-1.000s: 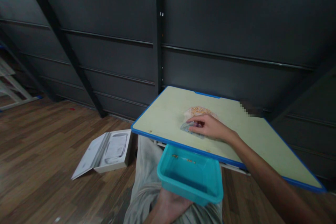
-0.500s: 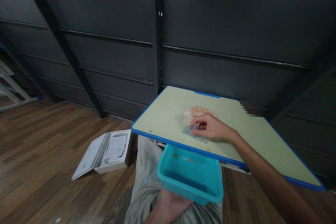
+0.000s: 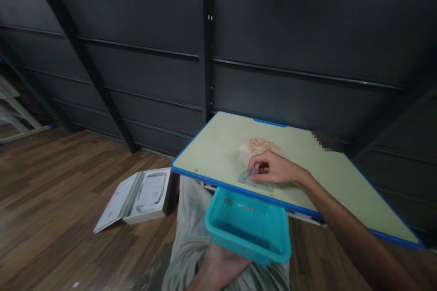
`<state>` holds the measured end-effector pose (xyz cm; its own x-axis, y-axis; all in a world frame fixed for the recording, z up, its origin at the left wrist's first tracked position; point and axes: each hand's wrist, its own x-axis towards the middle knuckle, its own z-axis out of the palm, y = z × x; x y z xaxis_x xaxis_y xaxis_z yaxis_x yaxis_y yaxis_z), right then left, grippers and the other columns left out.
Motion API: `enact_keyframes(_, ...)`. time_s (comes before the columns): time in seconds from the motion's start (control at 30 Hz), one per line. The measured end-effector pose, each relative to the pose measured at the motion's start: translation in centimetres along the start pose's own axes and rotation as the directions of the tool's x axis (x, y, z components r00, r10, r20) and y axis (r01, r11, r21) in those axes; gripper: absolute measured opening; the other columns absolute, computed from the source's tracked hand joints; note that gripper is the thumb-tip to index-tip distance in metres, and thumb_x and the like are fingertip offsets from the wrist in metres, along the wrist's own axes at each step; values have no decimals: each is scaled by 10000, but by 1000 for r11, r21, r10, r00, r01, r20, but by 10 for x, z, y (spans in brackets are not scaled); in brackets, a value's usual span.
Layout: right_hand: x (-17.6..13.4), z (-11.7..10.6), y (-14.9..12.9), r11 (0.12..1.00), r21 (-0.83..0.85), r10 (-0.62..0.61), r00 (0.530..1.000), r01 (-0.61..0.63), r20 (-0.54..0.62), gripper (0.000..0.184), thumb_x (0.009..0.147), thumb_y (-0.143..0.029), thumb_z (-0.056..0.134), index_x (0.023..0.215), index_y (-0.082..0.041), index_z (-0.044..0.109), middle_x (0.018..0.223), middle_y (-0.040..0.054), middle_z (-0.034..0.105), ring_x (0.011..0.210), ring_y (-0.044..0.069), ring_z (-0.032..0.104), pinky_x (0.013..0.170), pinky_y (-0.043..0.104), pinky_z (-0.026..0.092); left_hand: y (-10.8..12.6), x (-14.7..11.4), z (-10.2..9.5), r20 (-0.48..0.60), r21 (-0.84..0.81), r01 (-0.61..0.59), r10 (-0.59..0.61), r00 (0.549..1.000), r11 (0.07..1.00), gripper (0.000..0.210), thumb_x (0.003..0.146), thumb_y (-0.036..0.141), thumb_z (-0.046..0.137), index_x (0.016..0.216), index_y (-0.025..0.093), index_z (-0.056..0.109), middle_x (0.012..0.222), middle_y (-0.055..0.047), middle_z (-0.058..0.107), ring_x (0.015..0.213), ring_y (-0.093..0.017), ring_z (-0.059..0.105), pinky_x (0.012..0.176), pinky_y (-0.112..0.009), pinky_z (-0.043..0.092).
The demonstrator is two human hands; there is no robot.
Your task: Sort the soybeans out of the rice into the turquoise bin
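Observation:
My right hand (image 3: 273, 168) pinches a clear protractor (image 3: 247, 178) low over the board, at the near side of a pale heap (image 3: 246, 151) that looks like rice. Yellow kernels (image 3: 260, 144), perhaps corn, lie on top of the heap. Below the board's front edge, a teal plastic tray (image 3: 251, 248) rests on my left hand (image 3: 223, 266), whose fingers are mostly hidden underneath it. A few small yellowish kernels (image 3: 248, 208) lie at the far side inside the tray.
The cream tabletop (image 3: 211, 145) has a blue rim and a few stray kernels near its front edge. An open white box (image 3: 150, 213) stands on the wooden floor to the left. A dark panelled wall (image 3: 146, 72) rises behind the table.
My right hand and the protractor have shifted slightly to the right and nearer to me, and the protractor's tilt has changed a little. The tray stays put.

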<state>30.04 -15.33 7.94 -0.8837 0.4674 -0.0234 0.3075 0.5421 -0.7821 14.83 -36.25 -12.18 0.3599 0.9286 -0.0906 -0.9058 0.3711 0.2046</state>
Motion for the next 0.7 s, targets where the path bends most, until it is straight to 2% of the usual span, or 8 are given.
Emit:
enact_keyframes(0.17,-2,-3,-2,999,-36,13,1000,-14,-27,215,926,-361,903,914,-228,734,764,-31,638,698,166,547,684,310,410,3,-3,12,-15,-39,17,-18,1000,999,616,1116,488,808,1697,293,745,1530,-147,905,1568,-436,754,1396,-683,494)
enact_keyframes(0.33,-5,-8,-2,998,-38,49,999,-49,-2,294,895,-304,905,849,-253,619,716,-52,622,655,151,547,637,290,409,4,-4,23,-9,-40,8,-8,1000,999,601,1106,405,829,1697,328,746,1502,-115,921,1561,-416,759,1391,-663,503)
enact_keyframes(0.53,-4,-3,3,984,133,97,982,-119,160,374,936,-435,968,894,-249,646,719,-16,764,622,159,679,624,277,497,5,-2,32,2,-57,14,-14,1000,998,634,1090,443,860,1703,332,742,1542,-118,904,1536,-427,770,1374,-656,517)
enact_keyframes(0.63,-3,-1,4,979,159,104,980,-131,169,378,938,-466,974,920,-247,666,732,-9,780,635,170,700,639,284,519,3,-1,33,9,-54,-1,2,1000,999,641,1084,409,871,1706,332,737,1501,-111,923,1517,-404,785,1365,-616,532)
enact_keyframes(0.7,-2,0,4,982,144,98,985,-118,141,372,935,-483,971,942,-245,685,746,-7,777,659,181,705,653,290,515,2,1,32,16,-86,-17,18,1000,996,628,1096,451,851,1702,333,740,1500,-113,923,1492,-405,801,1356,-619,541)
